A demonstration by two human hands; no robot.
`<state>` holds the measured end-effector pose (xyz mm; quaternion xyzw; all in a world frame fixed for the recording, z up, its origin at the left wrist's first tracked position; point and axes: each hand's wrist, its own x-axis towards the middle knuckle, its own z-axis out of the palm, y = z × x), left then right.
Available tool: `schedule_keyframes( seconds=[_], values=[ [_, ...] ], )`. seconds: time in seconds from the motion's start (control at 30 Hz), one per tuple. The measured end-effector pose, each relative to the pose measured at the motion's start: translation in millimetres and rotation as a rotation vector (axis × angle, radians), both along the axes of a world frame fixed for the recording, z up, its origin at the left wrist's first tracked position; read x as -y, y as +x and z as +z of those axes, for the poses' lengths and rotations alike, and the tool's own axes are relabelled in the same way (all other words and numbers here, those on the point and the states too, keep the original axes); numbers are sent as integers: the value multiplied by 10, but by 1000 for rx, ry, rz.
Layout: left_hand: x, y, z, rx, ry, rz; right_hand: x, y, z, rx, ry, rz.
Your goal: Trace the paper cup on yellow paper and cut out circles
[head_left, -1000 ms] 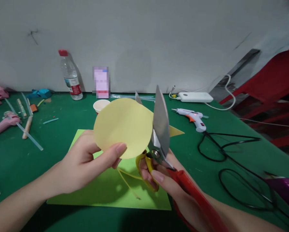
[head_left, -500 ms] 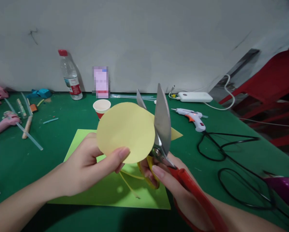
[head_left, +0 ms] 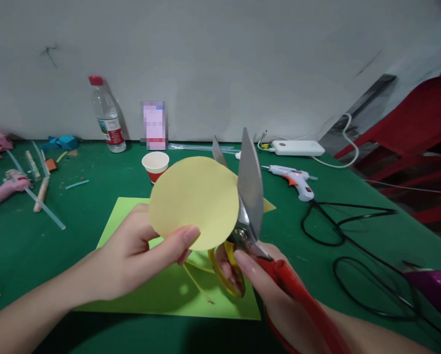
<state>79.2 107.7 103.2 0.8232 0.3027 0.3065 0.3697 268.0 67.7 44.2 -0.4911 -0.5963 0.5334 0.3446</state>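
A yellow paper disc [head_left: 194, 201] is pinched at its lower edge in my left hand [head_left: 132, 258], thumb in front and fingers mostly behind. My right hand [head_left: 279, 290] is closed on large red-handled scissors [head_left: 251, 196]. The blades are spread at the disc's right edge, one in front and one partly hidden behind it. Beside my right fingers hangs a curled yellow strip [head_left: 238, 290]. Below lies a light green sheet [head_left: 142, 295] with thin yellow paper cuttings [head_left: 198, 282] above or on it. A pointed yellow scrap [head_left: 269, 205] shows behind the scissors.
Behind the disc stand a paper cup [head_left: 156, 162], a water bottle [head_left: 109, 123] and a blurred phone [head_left: 155, 125]. To the right lie a white glue gun [head_left: 296, 181], a power strip [head_left: 297, 147] and a black cable [head_left: 338, 228]. A pink glue gun [head_left: 10, 189] lies left.
The disc and scissors have shifted slightly to the right. The yellow strip by my right fingers hangs a little lower. Both hands keep their holds.
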Motion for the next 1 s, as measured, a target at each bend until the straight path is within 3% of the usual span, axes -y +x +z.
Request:
schedule_keyframes(
  seconds=[0.5,1.0],
  values=[
    [2,-40,34,-19,62,21,-19,2,29,74,15,2],
    [-7,-93,13,8,26,22,17,48,-33,65,-14,10]
  ],
)
